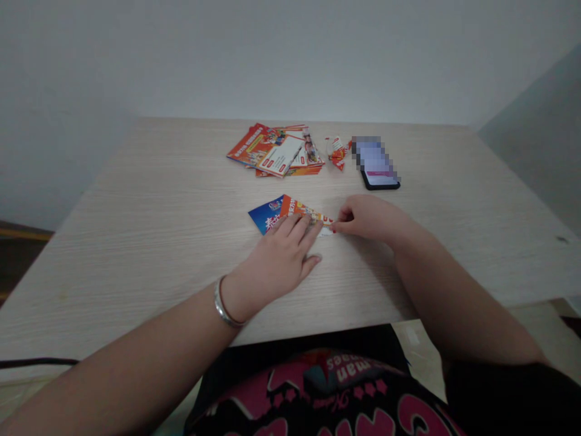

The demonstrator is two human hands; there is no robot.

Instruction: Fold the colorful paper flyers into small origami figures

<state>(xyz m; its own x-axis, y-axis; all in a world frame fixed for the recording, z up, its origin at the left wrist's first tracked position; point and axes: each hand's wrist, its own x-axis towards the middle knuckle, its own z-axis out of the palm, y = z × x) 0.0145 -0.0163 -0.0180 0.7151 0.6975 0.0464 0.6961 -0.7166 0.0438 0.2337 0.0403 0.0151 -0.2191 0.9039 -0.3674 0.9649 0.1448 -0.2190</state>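
Observation:
A partly folded leaflet [288, 208], orange with a blue side showing, lies on the table in front of me. My left hand [284, 254] rests over it with fingers stretched out, pressing it down and hiding its middle. At the leaflet's right corner, the thumb and forefinger of my right hand [365, 219] are pinched together on the paper. A silver bangle [221, 301] sits on my left wrist.
Farther back lies a loose pile of orange and white leaflets [272, 151]. To its right are a crumpled red and clear wrapper [336, 151] and a black-edged phone [376, 162] with its screen lit. The pale wooden table [149, 200] meets a wall behind. A dark cable [39, 363] crosses the near left edge.

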